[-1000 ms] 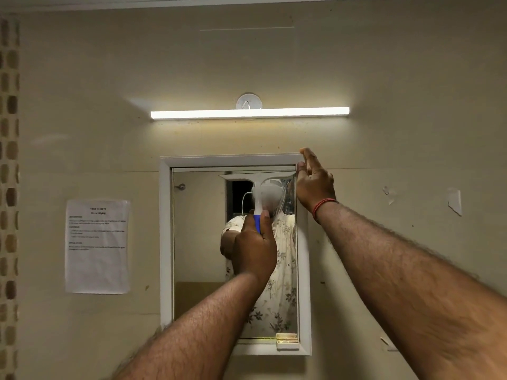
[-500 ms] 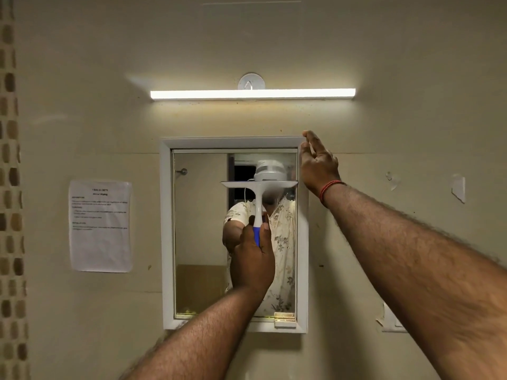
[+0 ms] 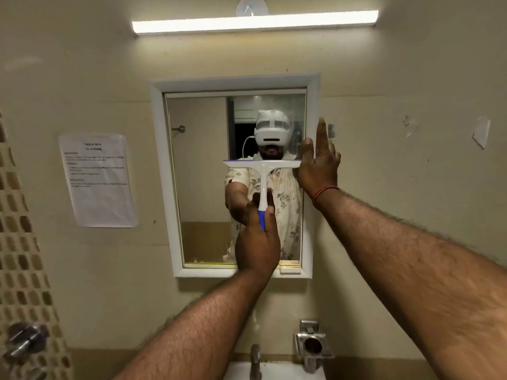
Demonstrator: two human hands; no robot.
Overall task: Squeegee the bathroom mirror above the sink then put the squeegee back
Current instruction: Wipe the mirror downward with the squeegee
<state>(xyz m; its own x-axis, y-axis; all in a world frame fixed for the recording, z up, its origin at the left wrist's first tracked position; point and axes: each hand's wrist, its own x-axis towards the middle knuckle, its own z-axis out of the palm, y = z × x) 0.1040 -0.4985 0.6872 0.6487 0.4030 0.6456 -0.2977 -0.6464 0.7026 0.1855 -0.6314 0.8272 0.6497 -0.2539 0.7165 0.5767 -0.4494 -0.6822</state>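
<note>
Head view
Squeegee (image 3: 262,171): T-shaped, white with a blue grip end; looks like light, stiff plastic with a softer blade edge along the top bar. Probably slick when wet, so best taken low on the blue grip, where the fist gives leverage to press the blade flat.
Squeegee place: against the mirror (image 3: 200,182), bar level, about mid-height on the right half of the glass; right end of the bar just beside the white frame (image 3: 311,86).
Left hand (image 3: 258,242): fisted around the squeegee stem, thumb up along its front; stem rises straight out of the fist, bar well above the knuckles.
Right hand (image 3: 319,165): flat and spread wide, holding nothing; palm laid on the right side of the frame, fingers upward; base of the thumb touching or nearly touching the bar's right end, cannot tell which.
Mirror handling: glass in a thin frame with a hinge plate (image 3: 289,266) at the bottom right, so likely a cabinet door; fragile and apt to swing, hence steady, moderate pressure.
Stroke: judged a downward pull, lower half of this strip not yet done; left half judged still to do.
Below: tap (image 3: 255,357) and sink (image 3: 288,373) edge at the bottom; wall holder (image 3: 312,345) to the right of the tap, purpose unclear.
Wall: paper notice (image 3: 96,179) left of the mirror, lit tube light (image 3: 255,21) above.
</note>
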